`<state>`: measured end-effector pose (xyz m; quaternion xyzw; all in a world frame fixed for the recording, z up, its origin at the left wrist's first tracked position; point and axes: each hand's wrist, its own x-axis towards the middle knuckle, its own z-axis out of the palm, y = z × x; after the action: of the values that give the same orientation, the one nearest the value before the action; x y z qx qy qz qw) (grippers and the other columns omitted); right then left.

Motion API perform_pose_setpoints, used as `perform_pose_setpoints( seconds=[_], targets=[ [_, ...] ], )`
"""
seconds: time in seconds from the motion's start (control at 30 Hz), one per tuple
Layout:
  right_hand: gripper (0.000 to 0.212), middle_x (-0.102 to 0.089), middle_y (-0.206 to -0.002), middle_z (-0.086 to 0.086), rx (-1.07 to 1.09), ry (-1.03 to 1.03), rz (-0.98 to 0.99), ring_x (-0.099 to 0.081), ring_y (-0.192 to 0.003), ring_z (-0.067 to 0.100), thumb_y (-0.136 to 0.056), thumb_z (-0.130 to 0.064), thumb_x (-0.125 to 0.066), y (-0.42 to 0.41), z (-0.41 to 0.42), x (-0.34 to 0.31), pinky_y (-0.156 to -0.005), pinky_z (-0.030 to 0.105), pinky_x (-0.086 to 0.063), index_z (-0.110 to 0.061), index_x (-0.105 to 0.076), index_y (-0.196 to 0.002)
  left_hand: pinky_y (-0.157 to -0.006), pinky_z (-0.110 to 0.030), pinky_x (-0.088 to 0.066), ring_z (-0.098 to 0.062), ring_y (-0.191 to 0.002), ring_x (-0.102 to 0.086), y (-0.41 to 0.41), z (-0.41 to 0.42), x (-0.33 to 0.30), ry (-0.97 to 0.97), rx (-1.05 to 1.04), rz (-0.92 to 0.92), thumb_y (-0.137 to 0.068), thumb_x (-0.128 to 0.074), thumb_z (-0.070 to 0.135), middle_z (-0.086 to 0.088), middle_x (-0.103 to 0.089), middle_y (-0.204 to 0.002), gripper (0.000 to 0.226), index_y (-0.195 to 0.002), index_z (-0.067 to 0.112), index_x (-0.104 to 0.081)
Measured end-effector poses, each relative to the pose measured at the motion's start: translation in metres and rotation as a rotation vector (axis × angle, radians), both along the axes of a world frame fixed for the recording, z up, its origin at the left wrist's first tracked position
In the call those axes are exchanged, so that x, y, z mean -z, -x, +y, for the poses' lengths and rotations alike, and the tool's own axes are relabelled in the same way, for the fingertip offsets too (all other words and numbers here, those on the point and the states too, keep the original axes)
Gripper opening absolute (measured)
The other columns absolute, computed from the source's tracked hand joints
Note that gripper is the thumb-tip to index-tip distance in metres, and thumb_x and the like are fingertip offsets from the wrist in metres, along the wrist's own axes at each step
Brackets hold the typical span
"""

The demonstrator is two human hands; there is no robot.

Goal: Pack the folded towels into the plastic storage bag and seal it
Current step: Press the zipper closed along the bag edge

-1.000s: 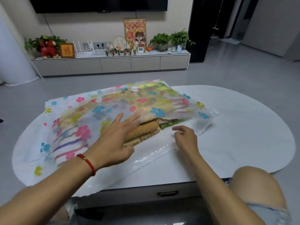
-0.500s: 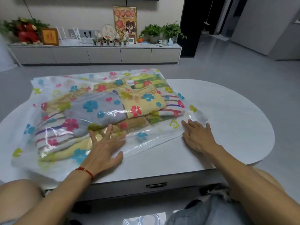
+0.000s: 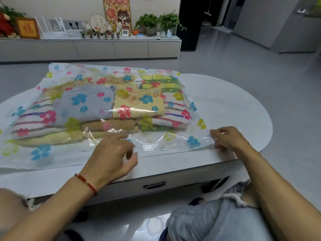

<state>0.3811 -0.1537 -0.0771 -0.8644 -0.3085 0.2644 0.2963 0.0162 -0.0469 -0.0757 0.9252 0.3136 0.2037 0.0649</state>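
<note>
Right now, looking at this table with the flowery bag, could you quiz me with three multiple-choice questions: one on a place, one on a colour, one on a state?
1. Where are the folded towels?
A. inside the clear flower-printed plastic storage bag
B. stacked on the floor
C. on the sideboard

2. What colour is the cord bracelet on the left wrist?
A. blue
B. red
C. green

3. What is the right hand doing?
A. lying flat on the white oval table
B. resting on a knee
C. pinching the bag's near right corner

Answers: 1 A, the towels show through the plastic; 2 B, a red band circles the wrist; 3 C, curled fingers grip the corner.
</note>
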Motion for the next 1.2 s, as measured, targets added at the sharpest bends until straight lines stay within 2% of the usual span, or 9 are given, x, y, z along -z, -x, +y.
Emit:
perform_pose_setpoints(
  seconds=[0.17, 0.3, 0.43, 0.57, 0.7, 0.8, 0.9, 1.1, 1.2],
  targets=[
    [0.035, -0.072, -0.068, 0.019, 0.035, 0.033, 0.236, -0.061, -0.062, 0.027, -0.091, -0.029, -0.071, -0.015, 0.011, 0.002, -0.062, 0.034, -0.047, 0.006, -0.074, -0.098, -0.090, -0.040, -0.047, -0.026, -0.101, -0.058, -0.135, -0.033, 0.008, 0.003, 0.281, -0.075, -0.086, -0.058, 0.031, -0.006, -0.070, -0.101, 0.025, -0.104, 0.015, -0.066],
    [0.021, -0.067, -0.068, 0.013, 0.005, 0.034, 0.394, -0.061, -0.060, 0.025, -0.078, -0.029, -0.077, -0.018, 0.011, -0.001, -0.058, 0.034, -0.042, -0.009, -0.074, -0.081, -0.088, -0.044, -0.045, -0.030, -0.105, -0.054, -0.216, -0.040, 0.020, 0.076, 0.178, -0.016, -0.090, -0.058, 0.040, -0.010, -0.066, -0.114, 0.045, -0.126, 0.013, -0.059],
    [0.021, -0.049, -0.057, 0.003, -0.037, -0.023, 0.441, -0.050, -0.053, 0.019, -0.049, -0.034, -0.074, -0.016, 0.009, -0.004, -0.059, 0.035, -0.036, -0.021, -0.058, -0.051, -0.069, -0.039, -0.044, -0.029, -0.084, -0.058, -0.244, -0.040, 0.040, 0.010, 0.102, -0.096, -0.086, -0.059, 0.042, -0.007, -0.065, -0.090, 0.034, -0.104, 0.014, -0.065],
    [0.037, -0.054, -0.049, 0.001, -0.074, -0.104, 0.387, -0.052, -0.058, 0.024, -0.081, -0.017, -0.069, -0.023, 0.008, 0.007, -0.054, 0.031, -0.037, -0.018, -0.061, -0.045, -0.053, -0.031, -0.038, -0.024, -0.063, -0.054, -0.249, -0.036, 0.053, -0.159, 0.123, -0.240, -0.079, -0.050, 0.027, -0.005, -0.059, -0.069, 0.018, -0.080, 0.013, -0.062],
    [0.037, -0.051, -0.045, -0.007, -0.094, -0.125, 0.255, -0.041, -0.048, 0.011, -0.086, -0.015, -0.067, -0.024, 0.006, 0.015, -0.052, 0.026, -0.032, -0.015, -0.061, -0.050, -0.053, -0.029, -0.027, -0.023, -0.057, -0.047, -0.253, -0.038, 0.058, -0.222, 0.155, -0.341, -0.071, -0.057, 0.013, -0.006, -0.052, -0.062, 0.003, -0.071, 0.010, -0.057],
    [0.029, -0.054, -0.052, -0.003, -0.082, -0.139, 0.159, -0.043, -0.054, 0.014, -0.083, -0.021, -0.066, -0.022, 0.007, 0.019, -0.057, 0.028, -0.035, -0.002, -0.066, -0.060, -0.057, -0.028, -0.020, -0.023, -0.057, -0.043, -0.254, -0.040, 0.061, -0.255, 0.143, -0.370, -0.070, -0.062, 0.009, -0.007, -0.049, -0.060, 0.008, -0.069, 0.010, -0.054],
    [0.028, -0.056, -0.058, 0.005, -0.075, -0.159, 0.082, -0.042, -0.056, 0.016, -0.081, -0.022, -0.064, -0.020, 0.008, 0.019, -0.057, 0.030, -0.035, 0.004, -0.068, -0.070, -0.054, -0.030, -0.025, -0.023, -0.057, -0.045, -0.255, -0.041, 0.059, -0.274, 0.148, -0.324, -0.071, -0.060, 0.008, -0.008, -0.051, -0.062, 0.004, -0.072, 0.009, -0.056],
    [0.030, -0.062, -0.058, -0.003, -0.101, -0.190, 0.039, -0.049, -0.055, 0.013, -0.088, -0.023, -0.067, -0.020, 0.007, 0.015, -0.058, 0.026, -0.041, -0.004, -0.068, -0.065, -0.052, -0.034, -0.035, -0.024, -0.058, -0.048, -0.254, -0.040, 0.055, -0.217, 0.095, -0.285, -0.075, -0.058, 0.013, -0.007, -0.052, -0.066, 0.005, -0.073, 0.010, -0.056],
    [0.032, -0.054, -0.058, -0.001, -0.126, -0.176, 0.064, -0.043, -0.056, 0.014, -0.089, -0.025, -0.060, -0.019, 0.006, 0.012, -0.057, 0.028, -0.036, -0.005, -0.060, -0.065, -0.055, -0.035, -0.039, -0.024, -0.063, -0.050, -0.253, -0.042, 0.050, -0.206, 0.059, -0.268, -0.083, -0.056, 0.018, -0.007, -0.055, -0.071, 0.008, -0.080, 0.011, -0.059]
  ],
)
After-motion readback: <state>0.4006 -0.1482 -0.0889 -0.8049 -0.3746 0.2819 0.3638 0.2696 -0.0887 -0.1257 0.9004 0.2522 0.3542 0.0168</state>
